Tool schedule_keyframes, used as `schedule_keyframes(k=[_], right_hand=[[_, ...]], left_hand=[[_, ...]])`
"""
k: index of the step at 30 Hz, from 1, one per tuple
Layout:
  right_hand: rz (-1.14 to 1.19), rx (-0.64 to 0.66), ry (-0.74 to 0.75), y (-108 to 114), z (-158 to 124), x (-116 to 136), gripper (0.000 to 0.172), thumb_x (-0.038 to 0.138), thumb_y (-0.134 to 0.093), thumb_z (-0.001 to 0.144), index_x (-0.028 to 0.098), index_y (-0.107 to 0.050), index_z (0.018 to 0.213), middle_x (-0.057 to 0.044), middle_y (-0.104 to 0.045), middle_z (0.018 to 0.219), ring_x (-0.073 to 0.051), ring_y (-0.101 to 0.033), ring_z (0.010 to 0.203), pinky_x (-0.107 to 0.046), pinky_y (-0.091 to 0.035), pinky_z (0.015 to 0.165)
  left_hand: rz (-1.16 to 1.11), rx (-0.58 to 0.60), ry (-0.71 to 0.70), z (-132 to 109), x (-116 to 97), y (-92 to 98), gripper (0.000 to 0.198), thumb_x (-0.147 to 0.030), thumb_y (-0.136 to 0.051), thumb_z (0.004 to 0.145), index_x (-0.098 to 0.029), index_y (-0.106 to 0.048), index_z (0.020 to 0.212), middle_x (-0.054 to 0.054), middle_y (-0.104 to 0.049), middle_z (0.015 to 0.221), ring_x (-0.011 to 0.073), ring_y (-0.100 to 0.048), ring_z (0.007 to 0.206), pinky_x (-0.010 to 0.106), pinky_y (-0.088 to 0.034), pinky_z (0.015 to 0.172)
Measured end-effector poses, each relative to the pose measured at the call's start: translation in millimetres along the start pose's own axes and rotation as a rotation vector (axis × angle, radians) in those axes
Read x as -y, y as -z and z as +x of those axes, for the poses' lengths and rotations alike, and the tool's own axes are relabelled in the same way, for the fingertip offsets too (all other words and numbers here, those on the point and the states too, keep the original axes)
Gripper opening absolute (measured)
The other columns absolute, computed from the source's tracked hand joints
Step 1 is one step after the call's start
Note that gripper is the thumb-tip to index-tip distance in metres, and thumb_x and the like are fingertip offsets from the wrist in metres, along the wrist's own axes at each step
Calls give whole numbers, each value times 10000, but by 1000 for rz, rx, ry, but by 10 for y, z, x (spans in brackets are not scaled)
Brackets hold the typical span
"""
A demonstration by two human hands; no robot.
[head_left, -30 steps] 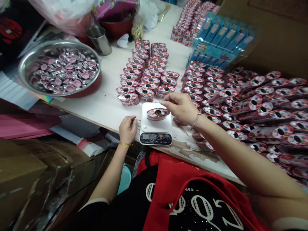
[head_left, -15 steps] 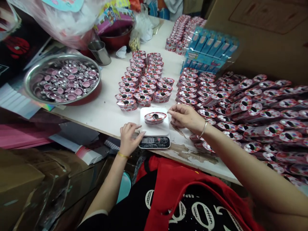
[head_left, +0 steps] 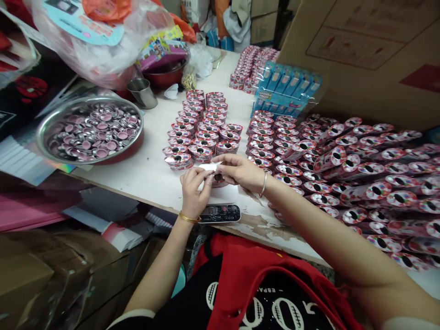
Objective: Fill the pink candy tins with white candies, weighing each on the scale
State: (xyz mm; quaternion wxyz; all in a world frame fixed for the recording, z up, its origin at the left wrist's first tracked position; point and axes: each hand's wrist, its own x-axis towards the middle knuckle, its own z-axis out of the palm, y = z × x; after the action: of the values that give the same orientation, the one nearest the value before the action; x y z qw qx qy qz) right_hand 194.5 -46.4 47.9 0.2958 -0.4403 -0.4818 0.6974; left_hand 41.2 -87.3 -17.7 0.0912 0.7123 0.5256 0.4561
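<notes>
My left hand (head_left: 196, 190) and my right hand (head_left: 242, 173) come together over a small digital scale (head_left: 223, 198) with a white platform and a black display panel. Their fingers are pinched and the fingertips nearly meet; whatever is between them is too small or hidden to make out. Below the fingers, mostly covered, an oval stack of printed pieces (head_left: 219, 183) with a dark centre hole lies on the platform. Just behind the scale stand rows of similar red and white oval stacks (head_left: 202, 152), each with a hole in its middle.
A steel bowl (head_left: 39, 137) of small pink-faced metal discs sits at left, near a metal cup (head_left: 143, 95). Many more oval stacks (head_left: 323, 199) crowd the right side. Blue packs (head_left: 285, 89) and a large cardboard box (head_left: 360, 59) stand behind them. Plastic bags (head_left: 103, 55) lie back left.
My right hand has moved left over the scale, and my left hand has moved in to meet it. Both now cover most of the stack there. The view has tilted up slightly.
</notes>
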Motion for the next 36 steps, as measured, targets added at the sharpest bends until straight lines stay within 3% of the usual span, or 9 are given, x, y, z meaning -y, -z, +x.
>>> schedule_keyframes(k=[3, 6, 10, 13, 17, 22, 27, 32, 36], right_hand=[[153, 71, -7, 40, -1, 36, 215, 115, -507, 838, 151, -540, 1047, 8, -577, 747, -14, -331, 398, -165, -222, 372], [259, 57, 22, 105, -32, 87, 176, 148, -512, 853, 146, -552, 1024, 4, -570, 762, -8, -330, 409, -156, -204, 367], [360, -74, 66, 235, -141, 127, 125, 229, -540, 854, 136, -559, 936, 31, -502, 669, -5, -298, 400, -155, -160, 370], [382, -148, 51, 348, -283, 92, 189, 308, -595, 815, 141, -559, 895, 27, -498, 672, -9, -293, 402, -164, -140, 373], [392, -236, 12, 434, -536, -60, 210, 314, -625, 782, 139, -573, 886, 17, -515, 682, -21, -303, 425, -170, -163, 372], [463, -273, -120, 409, -863, -380, 251, 184, -667, 712, 131, -580, 942, -31, -580, 822, -37, -411, 534, -166, -307, 449], [378, -234, -175, 379, -1070, -665, 323, 337, -656, 756, 151, -521, 983, -20, -594, 786, -30, -368, 449, -180, -174, 387], [230, -244, -163, 352, -1087, -778, 310, 435, -610, 784, 156, -477, 804, 8, -579, 665, -19, -313, 381, -189, -150, 387], [169, -225, -160, 305, -1047, -761, 325, 465, -596, 786, 166, -470, 796, 38, -535, 570, -22, -283, 364, -187, -139, 384]], left_hand=[[-17, -53, 31, -47, 66, -9, 181, -257, -499, 873, -210, -627, 992, 40, -585, 911, 164, -534, 898, 328, -369, 830], [38, -53, -22, -73, 23, -12, 216, -278, -515, 861, -228, -621, 1042, 55, -582, 969, 183, -522, 937, 350, -361, 847], [176, 149, -211, -11, -111, -65, 265, -353, -557, 830, -317, -617, 1085, 56, -556, 1166, 237, -466, 1083, 409, -321, 903], [232, 243, -264, 17, -119, -103, 249, -370, -558, 827, -341, -627, 1064, 35, -524, 1257, 256, -426, 1164, 445, -293, 939], [187, 189, -199, -19, -5, -52, 215, -358, -576, 814, -311, -641, 1014, 35, -573, 1199, 254, -450, 1156, 457, -302, 948], [61, 69, -146, -27, 110, 159, 251, -318, -544, 842, -273, -601, 1082, 41, -617, 1112, 218, -523, 1082, 420, -342, 953], [61, -112, 58, -51, 277, 330, 206, -320, -503, 872, -215, -638, 986, 57, -624, 1000, 182, -566, 969, 368, -395, 914], [32, -100, 214, -228, 446, 319, 253, -373, -486, 877, -176, -644, 899, 60, -616, 903, 165, -573, 896, 317, -444, 831], [-18, -70, 270, -369, 498, 250, 252, -359, -480, 880, -166, -641, 855, 58, -613, 870, 155, -572, 868, 299, -452, 811]])
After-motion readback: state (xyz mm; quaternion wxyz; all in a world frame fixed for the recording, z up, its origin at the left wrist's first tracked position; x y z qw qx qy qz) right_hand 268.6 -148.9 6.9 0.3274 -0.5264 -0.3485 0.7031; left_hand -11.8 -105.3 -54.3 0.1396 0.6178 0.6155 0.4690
